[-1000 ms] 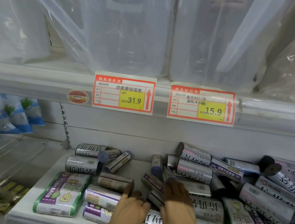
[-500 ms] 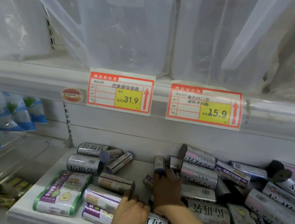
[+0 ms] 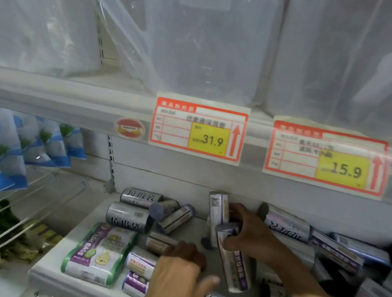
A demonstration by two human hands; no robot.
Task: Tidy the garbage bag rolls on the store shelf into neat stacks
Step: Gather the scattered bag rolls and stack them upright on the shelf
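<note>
Two rolls [image 3: 220, 226] in right hand [image 3: 251, 235] (left hand [image 3: 181, 271] flat)

On the upper shelf rail [image 3: 49, 97], the left price tag [image 3: 198, 129] reads 31.9, the right price tag [image 3: 325, 158] 15.9. Below, a green-edged pack [image 3: 98, 253] reads, probably, "TRASH BAGS".

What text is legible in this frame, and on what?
"31.9": left price tag, yellow box, shelf rail.
"15.9": right price tag, yellow box.
"BAGS": green-edged pack, purple band; letters before it unclear.
"垃圾袋": silver roll at the back, and silver roll in front of it.
Tags' smaller print, round sticker, purple-labelled rolls in the right hand: too blurred to read.
</note>
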